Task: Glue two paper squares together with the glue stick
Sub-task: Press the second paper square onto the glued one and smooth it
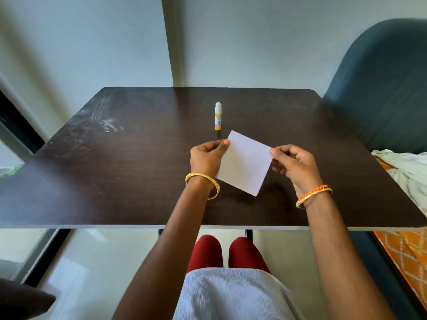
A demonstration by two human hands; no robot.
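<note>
Seemingly glued already or not yet begun — both hands, left hand (206, 158) and right hand (291, 163), pinch the paper (244, 162) at mid-frame above the counter (115, 169); the glue stick (218, 116) stands capped just beyond — unused.

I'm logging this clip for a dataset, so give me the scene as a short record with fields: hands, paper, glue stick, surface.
left hand: pinches the paper's left edge
right hand: pinches the paper's right corner
paper: white, held tilted above the table; one or two sheets cannot be told
glue stick: upright, capped, beyond the paper, untouched
table: dark wood grain, pale scuffs at far left
</note>
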